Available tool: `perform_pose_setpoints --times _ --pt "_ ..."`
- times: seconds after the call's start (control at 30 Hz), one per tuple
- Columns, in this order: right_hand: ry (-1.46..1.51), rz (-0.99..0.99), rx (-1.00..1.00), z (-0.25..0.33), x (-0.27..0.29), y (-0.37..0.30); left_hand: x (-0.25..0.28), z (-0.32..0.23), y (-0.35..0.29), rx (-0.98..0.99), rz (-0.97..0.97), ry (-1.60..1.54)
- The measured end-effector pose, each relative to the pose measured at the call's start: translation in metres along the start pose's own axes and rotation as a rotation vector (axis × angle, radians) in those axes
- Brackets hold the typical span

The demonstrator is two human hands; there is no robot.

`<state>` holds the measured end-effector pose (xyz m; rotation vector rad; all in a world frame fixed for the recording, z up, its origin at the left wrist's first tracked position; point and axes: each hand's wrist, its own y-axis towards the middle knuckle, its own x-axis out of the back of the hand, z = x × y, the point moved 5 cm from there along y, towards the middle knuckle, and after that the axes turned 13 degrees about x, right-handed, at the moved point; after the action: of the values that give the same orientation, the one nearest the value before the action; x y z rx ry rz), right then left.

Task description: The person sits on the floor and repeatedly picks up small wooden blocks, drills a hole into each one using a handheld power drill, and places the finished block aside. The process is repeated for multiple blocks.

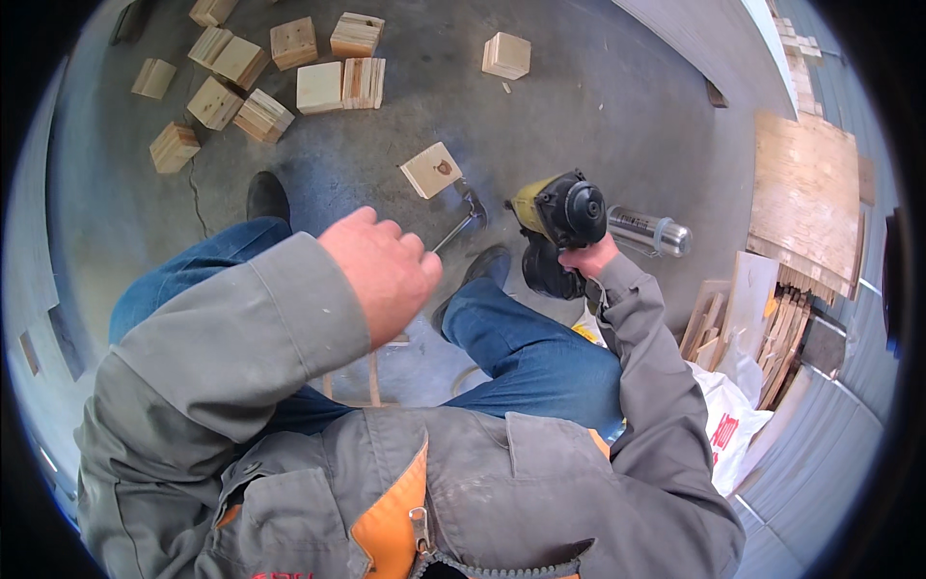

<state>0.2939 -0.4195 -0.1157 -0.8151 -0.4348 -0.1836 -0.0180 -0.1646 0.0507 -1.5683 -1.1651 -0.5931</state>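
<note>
My right hand [590,257] is wrapped round the grip of a yellow and black nail gun [559,207], held above the floor beside my right knee. Ahead of my body, my left hand [383,273] shows its back, with the fingers curled in. What they hold, if anything, is hidden. Just beyond it is a hammer [473,206] with a thin handle that runs behind my fingers; I cannot tell whether they touch it. The hammer's head lies against a wooden block [431,171] with a dark knot on its top.
Several wooden blocks [320,88] lie scattered at the far left, and a single block [506,56] sits farther off. A steel thermos [651,233] lies right of the nail gun. Plywood sheets [805,193], wood offcuts [783,338] and a white bag [725,415] line the right side.
</note>
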Motion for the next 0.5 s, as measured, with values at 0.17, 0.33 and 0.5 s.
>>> perform_pose_setpoints --times 0.17,0.33,0.5 --pt "-0.122 -0.019 0.128 0.081 -0.020 0.031 0.004 -0.007 -0.016 -0.036 -0.054 -0.035" --pt "-0.115 -0.023 0.104 0.106 -0.048 0.059 0.011 0.009 -0.028 -0.012 -0.161 -0.107" --pt "-0.092 -0.030 0.111 0.119 -0.064 0.075 0.018 0.016 -0.044 -0.004 -0.176 -0.122"
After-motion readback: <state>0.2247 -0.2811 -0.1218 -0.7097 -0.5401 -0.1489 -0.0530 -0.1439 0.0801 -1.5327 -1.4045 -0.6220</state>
